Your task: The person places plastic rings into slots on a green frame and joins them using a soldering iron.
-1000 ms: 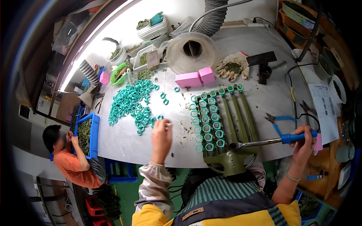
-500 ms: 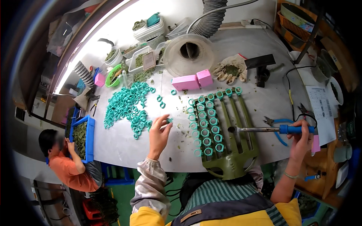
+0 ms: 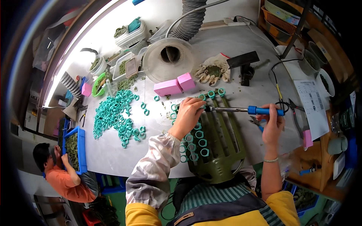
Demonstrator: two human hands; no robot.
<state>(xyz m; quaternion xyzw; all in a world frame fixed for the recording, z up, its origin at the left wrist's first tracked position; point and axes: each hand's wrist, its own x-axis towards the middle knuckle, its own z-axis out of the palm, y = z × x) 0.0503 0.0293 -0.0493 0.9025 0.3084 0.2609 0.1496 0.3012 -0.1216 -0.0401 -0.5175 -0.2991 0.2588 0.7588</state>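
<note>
My right hand (image 3: pixel 272 130) is wrapped round the blue handle of a soldering iron (image 3: pixel 230 109). The iron points left across an olive-green slatted frame (image 3: pixel 217 168), its dark tip close to my left fingertips. Over the left slats of the frame, my left hand (image 3: pixel 187 117) is pinched; a teal ring showed at its fingertips a moment ago, but now the fingers mostly hide it. Rows of teal rings (image 3: pixel 202 142) stand along the slats, partly covered by that hand. Left of the frame lies a big heap of loose teal rings (image 3: pixel 113 115).
Behind the frame are pink blocks (image 3: pixel 167 87), a work glove (image 3: pixel 215 71), a black stand (image 3: pixel 245 67) and a clear round hood (image 3: pixel 151 62). Pliers (image 3: pixel 296 113) and a paper sheet (image 3: pixel 310 103) lie at right. A person (image 3: pixel 69 177) works beside a blue crate (image 3: pixel 81 147) at left.
My left hand has moved right, from beside the heap to over the frame's rings. The soldering iron has swung up and left, bringing its tip to my left fingers. The view has shifted right.
</note>
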